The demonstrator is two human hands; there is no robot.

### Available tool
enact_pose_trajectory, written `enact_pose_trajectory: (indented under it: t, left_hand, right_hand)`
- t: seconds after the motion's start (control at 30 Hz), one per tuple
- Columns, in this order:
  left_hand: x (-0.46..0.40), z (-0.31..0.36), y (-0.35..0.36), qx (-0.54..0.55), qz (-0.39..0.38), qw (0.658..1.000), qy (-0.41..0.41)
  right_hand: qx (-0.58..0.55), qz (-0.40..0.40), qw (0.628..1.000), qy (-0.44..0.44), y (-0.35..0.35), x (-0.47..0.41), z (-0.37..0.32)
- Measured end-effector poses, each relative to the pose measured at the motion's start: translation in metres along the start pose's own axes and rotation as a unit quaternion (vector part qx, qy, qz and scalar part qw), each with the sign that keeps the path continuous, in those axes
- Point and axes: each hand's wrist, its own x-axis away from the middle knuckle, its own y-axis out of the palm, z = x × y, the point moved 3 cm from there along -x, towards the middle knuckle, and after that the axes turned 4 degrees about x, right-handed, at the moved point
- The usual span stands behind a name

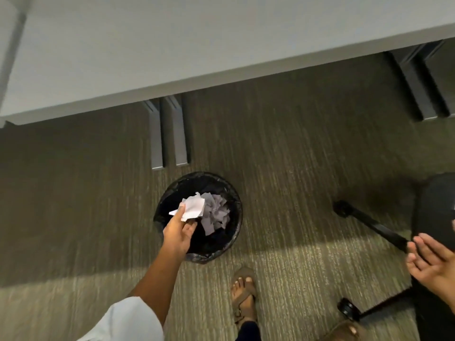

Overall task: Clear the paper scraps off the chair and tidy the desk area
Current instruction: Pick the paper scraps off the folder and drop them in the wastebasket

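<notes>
My left hand (178, 233) reaches out over a round black waste bin (234, 193) on the carpet and pinches a bunch of white paper scraps (194, 207) above its opening. More torn scraps (218, 215) lie inside the bin on its black liner. My right hand (433, 263) hovers at the right edge with the fingers spread and nothing in it, just in front of a black office chair (433, 210). The chair seat is mostly out of frame.
A white desk top (172, 45) spans the upper frame, with grey metal legs (168, 134) right behind the bin and another pair (423, 82) at the far right. The chair's wheeled base arms (369, 222) stretch across the carpet. My sandalled foot (243, 294) stands near the bin.
</notes>
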Motion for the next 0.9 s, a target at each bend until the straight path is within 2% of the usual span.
enact_pose_trajectory:
  t: [0.03,0.07,0.13,0.2,0.3,0.4,0.63,0.9]
  left_hand:
    - [0.000,0.001,-0.005,-0.005,-0.006,1.000,-0.025]
    - [0.000,0.001,-0.011,-0.008,-0.005,0.999,-0.047]
    - [0.004,0.001,-0.023,-0.015,0.007,0.998,-0.065]
    - [0.006,0.000,-0.030,-0.026,0.018,0.998,-0.060]
    - [0.008,-0.016,-0.007,-0.081,-0.014,0.994,-0.067]
    - [0.020,-0.053,0.053,-0.108,-0.091,0.985,-0.096]
    - [0.080,-0.130,0.189,-0.144,-0.200,0.962,-0.115]
    - [0.138,-0.216,0.253,-0.216,-0.267,0.926,-0.155]
  right_hand:
    - [-0.001,0.116,0.993,0.024,-0.010,-0.002,0.012]
    - [0.002,0.247,0.967,0.059,-0.024,-0.001,0.015]
    - [0.019,0.461,0.887,0.029,-0.042,0.000,-0.001]
    - [0.004,0.581,0.813,0.045,-0.022,-0.003,-0.005]
    - [-0.043,0.590,0.806,0.027,0.030,-0.009,-0.022]
    - [-0.063,0.591,0.804,-0.002,0.050,0.003,-0.038]
    - [-0.098,0.590,0.800,-0.036,0.038,0.041,-0.066]
    - [-0.137,0.590,0.794,-0.054,0.015,0.088,-0.088]
